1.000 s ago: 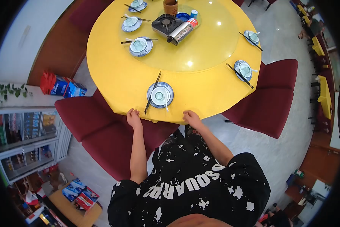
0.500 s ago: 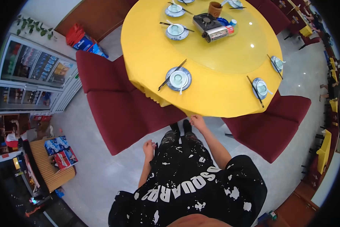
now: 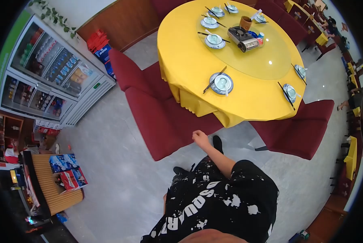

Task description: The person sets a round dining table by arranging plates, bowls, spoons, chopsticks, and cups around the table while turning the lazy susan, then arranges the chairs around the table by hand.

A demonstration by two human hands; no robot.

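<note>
My right hand [image 3: 200, 138], its fingers curled together, hangs in front of a dark red chair [image 3: 165, 117]; whether anything is inside the curl cannot be made out. Of my left arm only a sliver shows beside the black shirt, and the hand itself is hidden. The round table with a yellow cloth [image 3: 193, 87] stands ahead. Nearest on it is a blue-rimmed plate with a bowl [image 3: 222, 83] and black chopsticks [image 3: 214, 80]. Farther back, a portable gas stove [image 3: 240, 35] sits beside a brown pot [image 3: 245, 23] on the glass turntable [image 3: 270, 52].
A glass-door drinks fridge [image 3: 48, 60] stands at the left, with red and blue bags [image 3: 100, 46] beside it. Lower left is a ribbed wooden counter [image 3: 56, 198] bearing drink cartons [image 3: 70, 178]. Another red chair [image 3: 298, 129] stands at the right. People are visible far right.
The view has turned left, and the table now lies farther up and right. My right hand has come away from the table edge. My left hand has dropped out of sight behind the shirt.
</note>
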